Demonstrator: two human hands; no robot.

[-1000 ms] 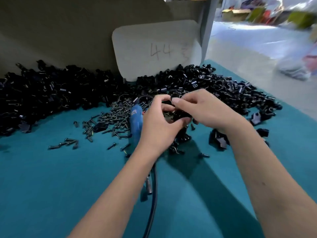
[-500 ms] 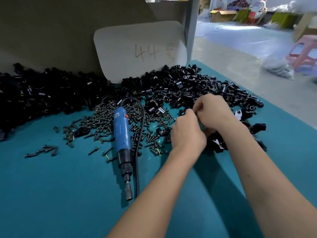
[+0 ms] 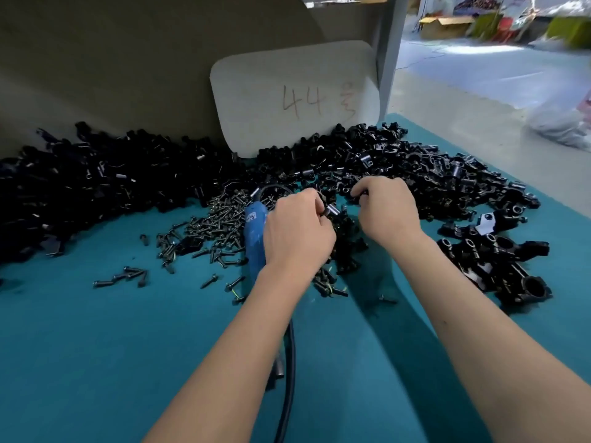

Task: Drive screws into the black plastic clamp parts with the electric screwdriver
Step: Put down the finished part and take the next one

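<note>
My left hand (image 3: 297,233) pinches a small black clamp part (image 3: 332,211) at its fingertips, just above the screw pile. My right hand (image 3: 385,212) curls its fingers round another black clamp part (image 3: 359,196) at the edge of the heap of black clamp parts (image 3: 415,174). The blue electric screwdriver (image 3: 255,238) lies on the teal mat, mostly hidden behind my left hand and forearm, with its black cable (image 3: 287,378) running toward me. Loose dark screws (image 3: 208,228) are scattered left of the screwdriver.
A second long heap of black parts (image 3: 96,183) fills the back left. Several larger black clamp assemblies (image 3: 499,260) lie at the right. A grey card marked 44 (image 3: 297,97) leans on the back wall. The mat's right edge (image 3: 543,193) borders a concrete floor.
My hands, joined half a second ago by the parts at the right, have separated and moved left and farther out over the pile. My left forearm now covers the screwdriver.
</note>
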